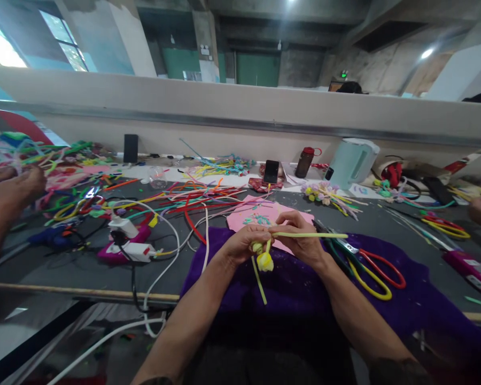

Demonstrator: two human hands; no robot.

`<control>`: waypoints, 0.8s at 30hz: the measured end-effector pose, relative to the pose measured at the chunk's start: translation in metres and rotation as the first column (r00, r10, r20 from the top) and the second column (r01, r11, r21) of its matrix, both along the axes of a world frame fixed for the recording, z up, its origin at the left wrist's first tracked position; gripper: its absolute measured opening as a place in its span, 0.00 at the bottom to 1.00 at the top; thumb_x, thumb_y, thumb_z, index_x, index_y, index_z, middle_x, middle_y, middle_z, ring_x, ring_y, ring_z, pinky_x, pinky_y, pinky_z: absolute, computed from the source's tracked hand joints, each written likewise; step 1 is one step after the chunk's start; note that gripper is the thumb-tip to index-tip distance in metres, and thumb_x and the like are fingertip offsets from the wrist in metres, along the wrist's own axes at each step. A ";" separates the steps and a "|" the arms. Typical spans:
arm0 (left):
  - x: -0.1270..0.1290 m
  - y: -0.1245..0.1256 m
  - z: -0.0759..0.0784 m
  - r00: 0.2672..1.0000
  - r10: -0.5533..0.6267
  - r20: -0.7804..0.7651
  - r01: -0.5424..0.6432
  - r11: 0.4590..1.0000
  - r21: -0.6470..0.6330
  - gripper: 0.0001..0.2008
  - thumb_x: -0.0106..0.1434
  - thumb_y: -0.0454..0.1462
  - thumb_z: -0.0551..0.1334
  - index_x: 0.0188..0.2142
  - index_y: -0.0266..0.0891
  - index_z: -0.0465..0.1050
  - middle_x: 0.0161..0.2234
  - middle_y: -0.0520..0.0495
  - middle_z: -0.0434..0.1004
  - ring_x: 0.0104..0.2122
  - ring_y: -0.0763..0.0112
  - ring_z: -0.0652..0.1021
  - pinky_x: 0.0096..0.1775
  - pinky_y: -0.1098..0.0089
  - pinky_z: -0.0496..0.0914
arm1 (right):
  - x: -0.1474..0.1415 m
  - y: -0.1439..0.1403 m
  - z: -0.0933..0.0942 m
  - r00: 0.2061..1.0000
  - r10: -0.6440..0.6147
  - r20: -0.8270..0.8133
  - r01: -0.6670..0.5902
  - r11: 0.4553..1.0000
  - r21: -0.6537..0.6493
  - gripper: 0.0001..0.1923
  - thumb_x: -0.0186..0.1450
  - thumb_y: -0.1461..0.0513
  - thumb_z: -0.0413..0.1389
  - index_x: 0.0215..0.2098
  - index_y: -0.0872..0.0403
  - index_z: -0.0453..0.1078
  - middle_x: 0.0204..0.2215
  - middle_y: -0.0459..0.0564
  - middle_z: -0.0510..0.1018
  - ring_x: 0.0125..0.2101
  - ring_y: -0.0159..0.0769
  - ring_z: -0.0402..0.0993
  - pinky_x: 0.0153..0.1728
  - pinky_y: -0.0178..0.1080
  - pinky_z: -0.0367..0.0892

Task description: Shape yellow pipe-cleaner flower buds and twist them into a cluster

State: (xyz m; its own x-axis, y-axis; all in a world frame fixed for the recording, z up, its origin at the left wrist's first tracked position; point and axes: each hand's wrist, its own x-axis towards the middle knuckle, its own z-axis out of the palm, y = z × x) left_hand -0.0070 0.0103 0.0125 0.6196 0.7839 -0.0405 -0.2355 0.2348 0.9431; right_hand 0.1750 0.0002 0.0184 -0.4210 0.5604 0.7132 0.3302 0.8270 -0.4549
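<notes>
A long grey table [56, 267] is running beneath a pale partition wall [240, 107], with bare concrete beams and ceiling lights hanging above and windows glowing at the far left. Loose pipe cleaners [192, 200] in many colours are lying across the middle of the table, and another heap [220, 164] is sitting nearer the wall. A purple cloth [404, 299] is spreading over the near edge, with a pink sheet [256, 214] lying just beyond it. Scissors [369, 264] with red and yellow handles are resting on the cloth to the right of the hands. White cables [164, 235] are looping from a charger [134, 250] at the left, and a phone [271, 171], a dark bottle [304, 162] and a pale green kettle [350, 162] are standing along the far side. Another person's hand [14, 184] is working at the far left edge. Over the cloth, the left hand [242, 243] is closing around a small yellow flower [263, 259] made of fuzzy stem, its rounded yellow head hanging just below the fingers and a light green stalk slanting down toward the cloth. The right hand [300, 238] is pinching a light green stem [310, 235] that is reaching out straight to the right, and the two hands are touching at the fingertips above the flower.
</notes>
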 end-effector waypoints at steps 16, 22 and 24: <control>0.007 -0.012 0.010 0.868 0.412 -0.278 -0.197 0.799 0.568 0.04 0.51 0.36 0.61 0.23 0.37 0.73 0.22 0.50 0.71 0.24 0.74 0.69 0.29 0.74 0.61 | -0.003 -0.005 0.011 0.981 -0.144 0.129 0.177 0.936 -0.304 0.12 0.61 0.61 0.51 0.21 0.55 0.66 0.20 0.46 0.71 0.22 0.31 0.65 0.24 0.33 0.59; 0.015 -0.012 0.005 0.783 0.559 -0.273 -0.231 0.668 0.707 0.06 0.53 0.37 0.61 0.23 0.39 0.75 0.24 0.49 0.72 0.27 0.72 0.70 0.32 0.73 0.62 | -0.001 0.006 0.005 0.969 -0.218 0.114 0.245 0.816 -0.523 0.12 0.57 0.58 0.53 0.19 0.56 0.65 0.15 0.43 0.66 0.18 0.28 0.60 0.19 0.31 0.53; 0.013 -0.010 0.006 0.861 0.416 -0.293 -0.201 0.807 0.556 0.10 0.53 0.41 0.61 0.23 0.37 0.74 0.22 0.49 0.72 0.23 0.74 0.69 0.28 0.74 0.61 | 0.000 0.006 0.006 0.979 -0.197 0.057 0.193 0.799 -0.570 0.11 0.56 0.58 0.53 0.19 0.56 0.65 0.15 0.42 0.66 0.18 0.27 0.60 0.19 0.31 0.54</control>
